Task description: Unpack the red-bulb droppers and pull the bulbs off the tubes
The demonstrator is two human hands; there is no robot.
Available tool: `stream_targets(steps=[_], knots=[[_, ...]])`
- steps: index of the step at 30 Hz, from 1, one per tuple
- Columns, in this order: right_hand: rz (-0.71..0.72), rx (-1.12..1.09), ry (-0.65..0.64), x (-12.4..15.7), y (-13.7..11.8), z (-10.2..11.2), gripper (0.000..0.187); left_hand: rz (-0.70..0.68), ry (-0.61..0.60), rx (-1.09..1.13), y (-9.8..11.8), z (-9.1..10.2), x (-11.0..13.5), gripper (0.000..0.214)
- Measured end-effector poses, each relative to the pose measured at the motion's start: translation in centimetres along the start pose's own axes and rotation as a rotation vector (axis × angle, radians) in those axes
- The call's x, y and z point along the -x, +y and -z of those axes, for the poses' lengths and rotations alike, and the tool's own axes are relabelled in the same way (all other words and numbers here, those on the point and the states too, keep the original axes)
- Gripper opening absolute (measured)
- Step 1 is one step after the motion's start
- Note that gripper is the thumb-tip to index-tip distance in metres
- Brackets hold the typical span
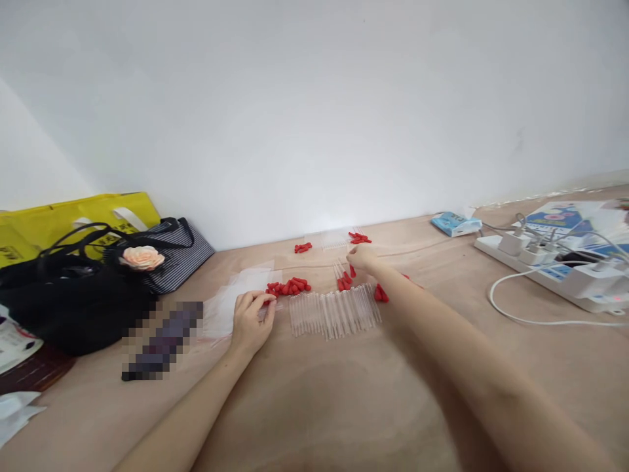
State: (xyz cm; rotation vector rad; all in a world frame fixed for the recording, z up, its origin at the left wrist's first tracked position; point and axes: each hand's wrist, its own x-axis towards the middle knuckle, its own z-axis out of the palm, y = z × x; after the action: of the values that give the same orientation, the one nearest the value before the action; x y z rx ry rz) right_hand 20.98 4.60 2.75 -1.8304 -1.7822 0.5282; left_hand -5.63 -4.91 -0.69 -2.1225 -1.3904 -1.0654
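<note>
My left hand (251, 321) rests at the left pile of red rubber bulbs (289, 286), its fingers closed on a red bulb at the pile's near end. Farther out, my right hand (362, 257) is pinched on a dropper with a red bulb (352, 271), partly hidden by the fingers. Beside it lie a few droppers (343, 280), thin clear tubes with red bulbs on their near ends. A row of bare clear glass tubes (334, 313) lies side by side in front of them. Another few red bulbs (381, 294) sit at the row's right end.
Clear plastic bags (230, 298) lie under and left of my left hand. Near the wall are more red bulbs (303, 248) and tubes (335, 238). Bags (73, 282) stand left; a power strip (545, 272) with cables and a blue tissue pack (455, 223) lie right.
</note>
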Motion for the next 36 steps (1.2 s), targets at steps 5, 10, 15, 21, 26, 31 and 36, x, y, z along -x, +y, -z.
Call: stream_targets(steps=[5,10,15,21,26,31,36], knots=[[0.325,-0.076,0.147,5.0,0.9,2.3,0.028,-0.066,0.013,0.014,1.0,0.1,0.0,0.012],[0.976,0.134,0.284,11.7,2.9,0.2,0.021,-0.186,-0.056,0.122,4.6,0.8,0.4,0.026],[1.18,0.204,0.356,14.1,3.8,-2.0,0.024,-0.433,-0.166,0.222,8.0,0.9,1.1,0.018],[1.163,0.129,0.374,14.3,3.5,-2.0,0.022,-0.458,-0.175,0.259,9.1,0.4,1.2,0.012],[1.058,0.158,0.41,14.0,3.9,-1.6,0.02,-0.398,-0.131,0.2,8.9,0.8,1.1,0.015],[1.052,0.223,0.414,14.0,3.7,-1.8,0.022,-0.446,-0.106,0.164,9.0,0.7,1.1,0.018],[1.103,0.231,0.409,14.1,3.5,-1.8,0.024,-0.495,-0.096,0.111,9.2,0.7,1.2,0.015]])
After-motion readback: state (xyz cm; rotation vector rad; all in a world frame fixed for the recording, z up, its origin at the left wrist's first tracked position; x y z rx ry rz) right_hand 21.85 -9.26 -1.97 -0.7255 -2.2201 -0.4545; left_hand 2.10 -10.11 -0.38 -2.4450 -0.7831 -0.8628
